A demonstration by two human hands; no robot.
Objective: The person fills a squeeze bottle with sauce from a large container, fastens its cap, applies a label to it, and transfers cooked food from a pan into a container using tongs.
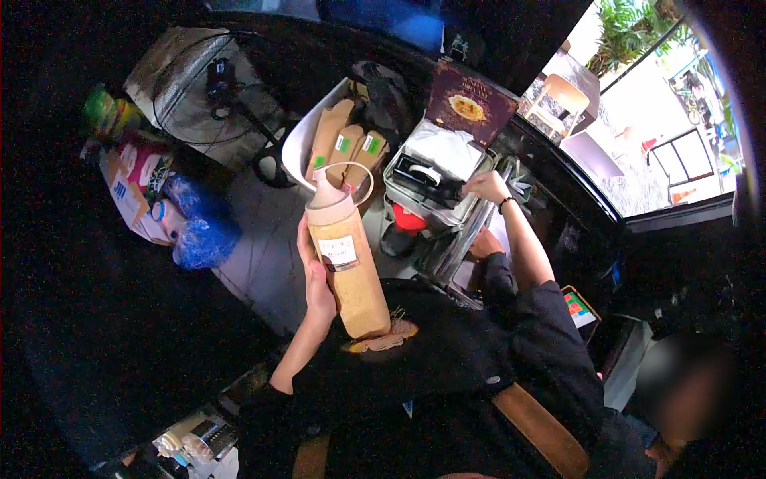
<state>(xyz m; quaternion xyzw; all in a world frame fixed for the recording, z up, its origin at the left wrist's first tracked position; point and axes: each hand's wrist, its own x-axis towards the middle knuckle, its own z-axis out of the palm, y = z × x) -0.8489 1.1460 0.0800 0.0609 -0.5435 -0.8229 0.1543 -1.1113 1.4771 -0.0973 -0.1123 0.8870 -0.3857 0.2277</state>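
My left hand (316, 281) is wrapped round a squeeze bottle (355, 275) of yellowish-tan sauce, which stands slightly tilted before my chest. The bottle has a white label, a pale nozzle and a looped cap strap. Over the right edge of an open metal container (435, 203), my right hand (488, 188), with a dark band at the wrist, has its fingers bent together and pointing down; whatever they pinch is too small to make out. White packets and a black item with a white roll lie in the container.
Another person's dark-sleeved hand (483, 242) is just below my right hand. Brown paper pouches (343, 144) stand in a white bin (302, 142). A purple box lid (471, 104) rises behind the container. At left are a blue plastic bag (203, 231) and a carton (126, 199).
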